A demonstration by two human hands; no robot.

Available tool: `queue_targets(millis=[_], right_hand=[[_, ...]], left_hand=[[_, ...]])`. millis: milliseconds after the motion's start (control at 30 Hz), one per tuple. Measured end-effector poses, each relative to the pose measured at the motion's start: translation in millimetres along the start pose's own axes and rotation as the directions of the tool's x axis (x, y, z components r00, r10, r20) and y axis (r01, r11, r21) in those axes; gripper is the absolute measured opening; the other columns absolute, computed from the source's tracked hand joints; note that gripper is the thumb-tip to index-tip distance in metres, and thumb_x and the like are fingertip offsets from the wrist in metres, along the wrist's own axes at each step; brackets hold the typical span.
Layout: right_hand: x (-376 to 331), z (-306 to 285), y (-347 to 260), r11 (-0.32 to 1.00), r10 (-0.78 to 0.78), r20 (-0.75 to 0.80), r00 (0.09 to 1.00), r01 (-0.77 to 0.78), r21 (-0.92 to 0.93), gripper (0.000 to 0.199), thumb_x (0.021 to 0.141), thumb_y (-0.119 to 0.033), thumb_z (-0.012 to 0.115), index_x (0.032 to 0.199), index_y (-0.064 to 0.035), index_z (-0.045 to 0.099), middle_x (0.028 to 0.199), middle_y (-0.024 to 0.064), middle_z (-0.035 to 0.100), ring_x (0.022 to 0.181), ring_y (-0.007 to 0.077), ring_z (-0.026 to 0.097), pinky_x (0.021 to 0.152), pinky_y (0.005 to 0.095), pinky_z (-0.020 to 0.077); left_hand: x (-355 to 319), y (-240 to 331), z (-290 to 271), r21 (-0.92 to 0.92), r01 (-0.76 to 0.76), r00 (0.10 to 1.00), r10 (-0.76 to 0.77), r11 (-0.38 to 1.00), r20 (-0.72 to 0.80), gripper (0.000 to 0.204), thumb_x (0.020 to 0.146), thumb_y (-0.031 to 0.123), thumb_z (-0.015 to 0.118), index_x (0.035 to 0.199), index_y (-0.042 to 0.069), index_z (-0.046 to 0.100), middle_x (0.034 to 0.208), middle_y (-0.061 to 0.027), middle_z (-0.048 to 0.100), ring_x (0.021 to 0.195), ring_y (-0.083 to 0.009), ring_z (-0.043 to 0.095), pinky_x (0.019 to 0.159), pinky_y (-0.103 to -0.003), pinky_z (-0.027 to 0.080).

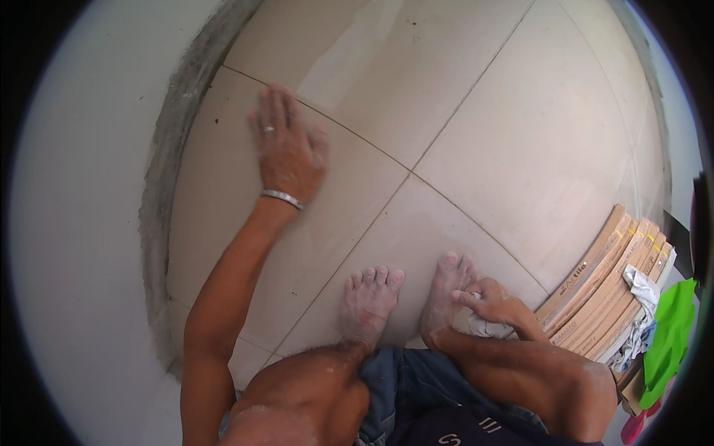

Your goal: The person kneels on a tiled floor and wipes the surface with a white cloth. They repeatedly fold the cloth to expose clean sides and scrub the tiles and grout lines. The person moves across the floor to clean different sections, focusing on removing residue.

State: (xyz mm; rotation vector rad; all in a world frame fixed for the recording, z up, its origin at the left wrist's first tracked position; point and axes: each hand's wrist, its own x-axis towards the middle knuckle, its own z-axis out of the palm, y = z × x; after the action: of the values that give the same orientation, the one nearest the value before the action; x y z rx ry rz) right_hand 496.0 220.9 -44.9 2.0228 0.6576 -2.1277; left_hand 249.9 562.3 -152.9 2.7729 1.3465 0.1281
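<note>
My left hand [286,145], with a ring and a metal bracelet on the wrist, lies flat over a large beige floor tile [216,193]. Its fingers are stretched out and a little blurred, close to a dark joint line between tiles. Beside my dusty right foot [445,293], my right hand [494,301] is closed round a crumpled white cloth [487,325]. Part of the cloth is hidden behind the fingers and the leg.
Bare grey cement [160,149] edges the tiles along the white wall [82,186] at left. Cardboard tile boxes [595,286] stand stacked at right, with a rag [643,290] and a bright green sheet [667,338] by them. My left foot [370,305] rests on the floor.
</note>
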Motion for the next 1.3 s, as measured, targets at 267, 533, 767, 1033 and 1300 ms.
queue_targets(millis=[267,533,767,1033,1300], right_hand=[[14.9,21.4,17.0,0.999,-0.048,-0.011,0.999,0.047,-0.026,0.056,0.097,-0.052,0.068,0.092,0.0027,0.077,0.077,0.0202,0.070,0.079,0.0277,0.068,0.077,0.0436,0.0513],[13.1,18.2,4.2,0.998,0.021,-0.055,0.998,-0.024,-0.051,0.054,0.096,-0.051,0.069,0.094,0.0018,0.078,0.088,0.0223,0.075,0.089,0.0332,0.073,0.085,0.0436,0.0538],[15.7,18.7,19.5,0.997,0.006,-0.046,0.999,-0.010,-0.072,0.053,0.096,-0.050,0.068,0.093,0.0018,0.077,0.087,0.0231,0.074,0.089,0.0337,0.073,0.085,0.0438,0.0536],[9.3,16.0,3.8,0.998,0.000,-0.028,1.000,-0.001,-0.058,0.051,0.097,-0.048,0.066,0.094,0.0011,0.077,0.086,0.0251,0.073,0.089,0.0375,0.072,0.084,0.0465,0.0526],[18.6,22.0,18.0,0.992,-0.095,-0.126,0.987,0.084,-0.092,0.053,0.097,-0.049,0.066,0.100,0.0028,0.076,0.097,0.0277,0.073,0.095,0.0391,0.071,0.088,0.0472,0.0526]], left_hand=[[-46.9,52.5,-16.3,-0.333,-0.413,0.857,0.486,0.848,0.174,0.063,0.104,0.041,0.050,0.159,0.011,0.040,0.170,-0.0090,0.030,0.159,-0.0330,0.021,0.128,-0.057,0.015],[28.6,-76.4,-19.7,0.002,0.022,0.999,-0.022,1.000,-0.040,0.063,0.106,0.038,0.048,0.158,0.003,0.038,0.166,-0.0170,0.035,0.155,-0.0367,0.028,0.127,-0.053,0.022],[44.3,-81.2,-17.1,0.011,0.135,0.987,-0.134,0.991,-0.087,0.061,0.106,0.035,0.049,0.155,-0.002,0.041,0.164,-0.0196,0.037,0.153,-0.0373,0.033,0.125,-0.050,0.029],[31.2,-64.1,-23.4,0.067,0.064,0.995,-0.058,0.996,-0.082,0.061,0.104,0.034,0.051,0.152,-0.004,0.044,0.161,-0.0196,0.042,0.152,-0.0377,0.036,0.124,-0.052,0.030],[25.0,-79.3,-25.1,-0.040,-0.020,0.999,0.018,0.999,-0.049,0.063,0.105,0.037,0.048,0.154,-0.003,0.042,0.163,-0.0213,0.039,0.153,-0.0384,0.033,0.126,-0.053,0.024]])
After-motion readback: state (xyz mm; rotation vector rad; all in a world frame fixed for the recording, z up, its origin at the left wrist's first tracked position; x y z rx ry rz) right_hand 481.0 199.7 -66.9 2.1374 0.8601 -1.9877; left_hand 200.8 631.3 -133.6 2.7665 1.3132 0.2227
